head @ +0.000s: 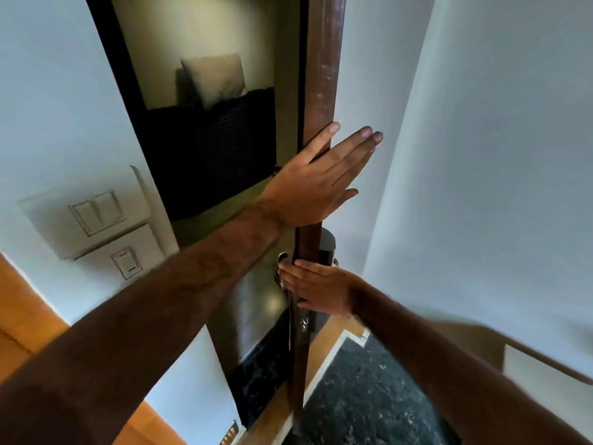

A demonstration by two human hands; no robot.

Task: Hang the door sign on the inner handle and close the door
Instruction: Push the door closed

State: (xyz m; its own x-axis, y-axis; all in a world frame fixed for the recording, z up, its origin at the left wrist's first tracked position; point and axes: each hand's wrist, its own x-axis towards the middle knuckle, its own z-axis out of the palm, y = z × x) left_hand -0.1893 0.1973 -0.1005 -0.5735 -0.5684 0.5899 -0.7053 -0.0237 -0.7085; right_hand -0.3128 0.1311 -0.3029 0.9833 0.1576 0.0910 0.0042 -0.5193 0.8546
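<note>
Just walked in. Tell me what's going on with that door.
A person stands at a dark wooden door seen edge-on and still ajar. The left hand lies flat against the door edge, fingers spread and open. The right hand rests lower, open, beside the metal handle. A thin cord hangs below the handle; the sign itself cannot be made out. Wall switches sit to the left.

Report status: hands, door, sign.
Left hand open, flat on door edge. Right hand open, at the handle. Door ajar. Sign not clearly visible.
</note>
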